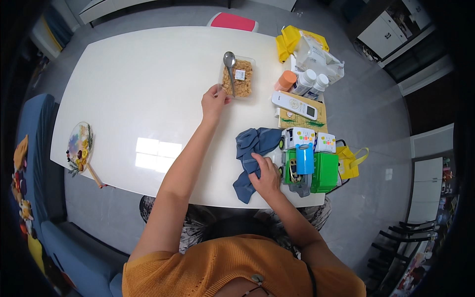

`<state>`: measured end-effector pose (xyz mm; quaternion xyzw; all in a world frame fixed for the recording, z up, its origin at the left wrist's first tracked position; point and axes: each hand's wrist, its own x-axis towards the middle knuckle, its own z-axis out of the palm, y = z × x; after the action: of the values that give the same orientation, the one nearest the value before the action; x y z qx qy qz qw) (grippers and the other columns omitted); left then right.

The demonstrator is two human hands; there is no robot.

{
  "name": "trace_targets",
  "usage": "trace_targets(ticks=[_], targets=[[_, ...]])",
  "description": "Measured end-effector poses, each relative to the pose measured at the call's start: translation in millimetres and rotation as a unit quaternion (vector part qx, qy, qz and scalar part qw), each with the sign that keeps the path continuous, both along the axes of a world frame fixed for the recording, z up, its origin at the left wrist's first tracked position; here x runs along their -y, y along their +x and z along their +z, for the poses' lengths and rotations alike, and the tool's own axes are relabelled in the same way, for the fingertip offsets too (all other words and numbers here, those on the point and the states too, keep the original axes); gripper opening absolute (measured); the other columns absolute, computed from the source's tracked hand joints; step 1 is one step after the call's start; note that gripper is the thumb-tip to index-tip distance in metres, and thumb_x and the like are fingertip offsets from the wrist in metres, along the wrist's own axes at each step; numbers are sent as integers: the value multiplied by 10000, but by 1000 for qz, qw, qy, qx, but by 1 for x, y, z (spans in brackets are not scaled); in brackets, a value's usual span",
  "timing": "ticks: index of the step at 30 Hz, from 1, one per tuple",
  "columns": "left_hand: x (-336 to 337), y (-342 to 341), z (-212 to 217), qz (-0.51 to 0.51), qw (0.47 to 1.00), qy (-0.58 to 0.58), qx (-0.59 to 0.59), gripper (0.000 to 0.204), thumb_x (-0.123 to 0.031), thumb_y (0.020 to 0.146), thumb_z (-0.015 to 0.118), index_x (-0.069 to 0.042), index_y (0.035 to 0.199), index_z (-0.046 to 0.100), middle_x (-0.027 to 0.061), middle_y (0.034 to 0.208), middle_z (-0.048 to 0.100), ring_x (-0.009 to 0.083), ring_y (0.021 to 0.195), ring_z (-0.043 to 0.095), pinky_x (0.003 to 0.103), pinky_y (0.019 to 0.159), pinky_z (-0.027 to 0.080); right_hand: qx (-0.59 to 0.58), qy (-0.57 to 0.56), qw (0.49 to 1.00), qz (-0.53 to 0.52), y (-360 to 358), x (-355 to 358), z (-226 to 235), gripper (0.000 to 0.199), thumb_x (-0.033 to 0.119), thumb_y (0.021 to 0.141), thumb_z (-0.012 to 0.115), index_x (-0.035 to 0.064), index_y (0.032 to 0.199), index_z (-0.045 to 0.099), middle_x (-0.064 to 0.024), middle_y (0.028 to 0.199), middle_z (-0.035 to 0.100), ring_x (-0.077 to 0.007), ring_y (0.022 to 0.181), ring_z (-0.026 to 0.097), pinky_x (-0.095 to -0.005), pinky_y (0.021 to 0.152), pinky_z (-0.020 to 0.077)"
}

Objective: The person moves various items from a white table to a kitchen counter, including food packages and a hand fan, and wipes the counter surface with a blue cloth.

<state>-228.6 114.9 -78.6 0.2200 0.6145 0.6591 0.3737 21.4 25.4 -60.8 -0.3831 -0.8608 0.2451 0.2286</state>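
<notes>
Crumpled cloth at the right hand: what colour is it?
Dusty blue; the crumpled cloth shows best in the head view.

Room: a home, clearly enough from where I stand, with a lived-in family look.
Sofa (74,257): blue and padded, with colourful soft toys (24,210) along it.
Table (123,99): big and white, spread with household bits: a white remote control (295,105), 3 bottles (303,81), a painted hand fan (79,141), a clear food tub (253,64) with 1 spoon (229,60).
Toy truck (325,171): bright green, by the table's edge.
Floor (366,123): glossy grey.
Cabinet (382,39): white-fronted, with drawers.
Curtain (58,27): blue, in the far corner.
</notes>
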Motion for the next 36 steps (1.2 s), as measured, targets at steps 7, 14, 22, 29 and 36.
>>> trace_targets(ticks=[7,14,22,29,36], targets=[[-29,27,-6,-16,999,-7,-32,348,-110,852,502,90,1135,518,117,806,620,140,670,621,237,639,528,-6,8,1000,16,1,-1,2,562,87,643,631,121,1188,499,-121,865,522,-324,731,528,-416,652,427],[-45,35,-25,-30,995,-14,-93,384,-159,860,525,45,1185,501,113,930,617,144,729,614,256,671,518,-5,19,1000,16,2,-2,0,568,97,649,622,136,1200,490,-125,885,521,-337,731,525,-423,656,430],[69,42,-12,-6,994,-11,-105,304,-198,892,524,-6,1127,549,77,981,593,146,804,599,263,681,500,-10,-7,1000,18,0,1,4,507,95,700,596,114,1195,492,-147,932,535,-353,829,545,-430,720,449],[223,38,30,40,997,-55,-47,252,-157,902,498,-15,1097,571,65,990,595,140,821,593,260,733,484,37,-12,997,71,4,17,36,480,283,765,646,72,1178,519,-226,1200,434,-384,1114,418,-439,930,354],[297,56,29,127,990,-43,-32,229,-135,893,507,-22,1076,585,51,993,604,138,822,597,246,715,470,-9,93,987,128,-55,26,-20,607,195,802,591,38,1330,336,-297,1368,265,-486,1248,256,-489,1040,245]])
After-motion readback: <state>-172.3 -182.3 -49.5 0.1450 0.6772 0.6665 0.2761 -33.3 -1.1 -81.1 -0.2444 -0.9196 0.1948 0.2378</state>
